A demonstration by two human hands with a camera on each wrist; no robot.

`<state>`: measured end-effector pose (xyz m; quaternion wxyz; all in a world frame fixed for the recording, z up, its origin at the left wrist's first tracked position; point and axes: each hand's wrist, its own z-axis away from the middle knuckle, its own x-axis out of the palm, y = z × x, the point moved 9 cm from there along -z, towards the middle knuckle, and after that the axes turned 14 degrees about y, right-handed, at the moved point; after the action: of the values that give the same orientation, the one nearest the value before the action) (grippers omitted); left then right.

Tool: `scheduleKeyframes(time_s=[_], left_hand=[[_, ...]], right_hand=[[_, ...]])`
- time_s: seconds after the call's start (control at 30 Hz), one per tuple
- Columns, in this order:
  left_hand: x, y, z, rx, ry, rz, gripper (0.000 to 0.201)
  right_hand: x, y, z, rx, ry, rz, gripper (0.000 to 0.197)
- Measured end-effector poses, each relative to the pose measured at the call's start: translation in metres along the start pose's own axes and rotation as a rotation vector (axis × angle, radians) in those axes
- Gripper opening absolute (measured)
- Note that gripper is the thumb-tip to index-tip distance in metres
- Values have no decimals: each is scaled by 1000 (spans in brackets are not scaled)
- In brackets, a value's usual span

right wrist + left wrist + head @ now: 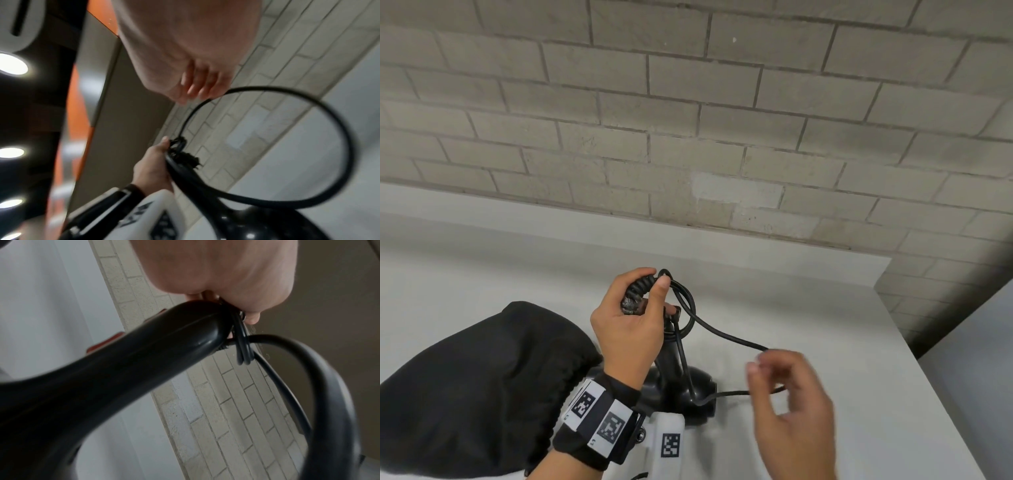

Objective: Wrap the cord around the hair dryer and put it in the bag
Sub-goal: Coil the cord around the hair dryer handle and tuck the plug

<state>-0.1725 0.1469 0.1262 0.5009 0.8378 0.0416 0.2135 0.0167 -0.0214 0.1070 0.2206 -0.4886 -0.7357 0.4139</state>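
Note:
The black hair dryer [678,383] stands on the white table with its handle [144,361] pointing up. My left hand [654,279] grips the top of the handle, fingers curled over the coils of cord wound there. The black cord [722,334] leaves that hand in a wide loose loop [339,129] and runs right to my right hand [763,363], which is blurred and pinches the cord in its curled fingers [195,87]. A second strand runs low from the dryer body to the same hand. The black cloth bag [476,377] lies at the left, beside my left wrist.
The white table [825,308] ends in an edge at the right, with a drop beyond it. A pale brick wall [688,120] stands behind the table. A white marked wrist unit [671,442] sits in front of the dryer.

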Motion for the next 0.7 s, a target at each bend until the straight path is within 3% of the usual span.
scheduleKeyframes(time_s=[0.07, 0.17, 0.23, 0.43, 0.57, 0.7], left_hand=[[-1, 1, 0, 4, 4, -6, 22], [-1, 2, 1, 10, 8, -20, 18], [-4, 1, 0, 12, 15, -29, 17], [-7, 1, -1, 45, 14, -51, 15], [-7, 2, -1, 45, 9, -37, 16], [-7, 3, 0, 50, -5, -34, 12]], right_hand=[[34, -14, 12, 35, -215, -19, 8], [83, -10, 42, 306, -618, -64, 11], [94, -15, 49, 369, -721, -153, 9], [49, -39, 5, 105, -544, -219, 32], [4, -15, -19, -51, -461, -40, 56], [-19, 33, -21, -145, -468, 196, 42]])
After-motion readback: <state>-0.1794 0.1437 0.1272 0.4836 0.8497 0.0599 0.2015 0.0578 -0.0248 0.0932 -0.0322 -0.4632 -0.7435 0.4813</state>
